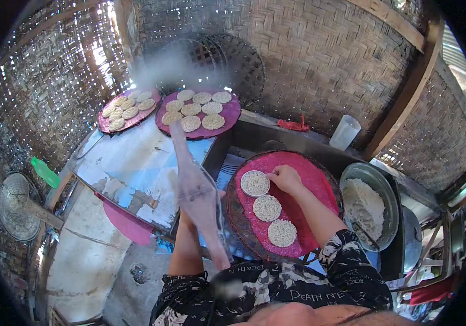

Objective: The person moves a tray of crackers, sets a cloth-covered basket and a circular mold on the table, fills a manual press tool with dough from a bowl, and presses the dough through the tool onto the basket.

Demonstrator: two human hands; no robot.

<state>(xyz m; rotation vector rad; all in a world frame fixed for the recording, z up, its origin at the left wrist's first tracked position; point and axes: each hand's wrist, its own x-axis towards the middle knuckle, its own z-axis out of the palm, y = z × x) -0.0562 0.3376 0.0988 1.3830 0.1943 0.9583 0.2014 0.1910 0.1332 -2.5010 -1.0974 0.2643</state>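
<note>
My right hand (285, 177) pinches the right edge of a thin pale ring mould (255, 194) on a round tray covered in pink cloth (311, 185). Inside the ring lies a flat disc of pale grains (254, 183), like a rice cracker. Two more grain discs, a middle one (267, 208) and a lower one (282, 233), sit below it in a slanting row. Only a sliver of my left hand (221, 194) shows by the tray's left side. A blurred, translucent greyish-pink shape (197, 198) covers the rest, so its fingers are hidden.
To the right stands a large basin (391, 204) of pale grain with a utensil in it. Two pink-covered trays, one at back centre (227, 120) and one at back left (102, 122), carry several discs. A translucent plastic cup (345, 132) and red bag (293, 125) rest on the ledge.
</note>
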